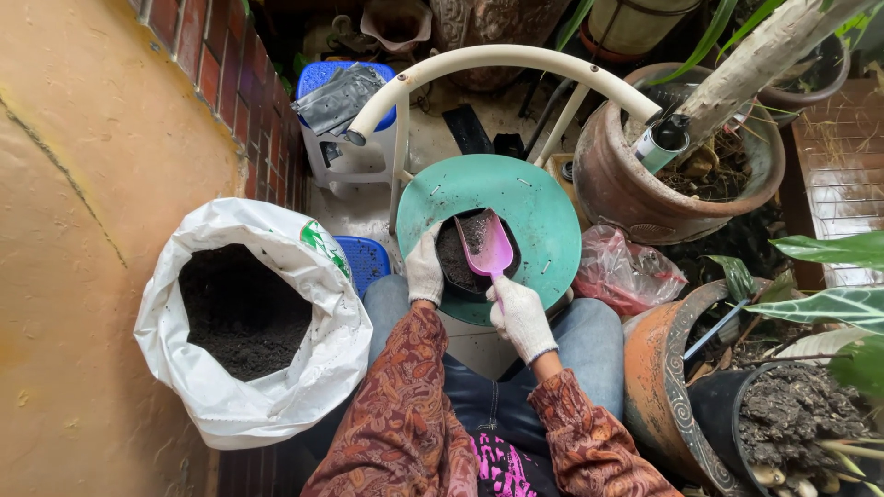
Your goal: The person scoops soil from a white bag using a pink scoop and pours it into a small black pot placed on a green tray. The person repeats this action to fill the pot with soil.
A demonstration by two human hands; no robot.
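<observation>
Our right hand (520, 317) is closed around the handle of the light, stiff pink scoop (486, 247), its blade over the small black pot (458, 262) on the green surface (543, 216). Our left hand (424, 269) cups the pot's rim; its loose soil looks apt to spill, so we judge the rim the safest hold

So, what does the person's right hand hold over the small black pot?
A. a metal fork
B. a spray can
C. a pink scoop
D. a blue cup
C: the gloved right hand grips the handle of a pink scoop, whose blade lies over the soil in the black pot, while the left hand steadies the pot's rim.
</observation>
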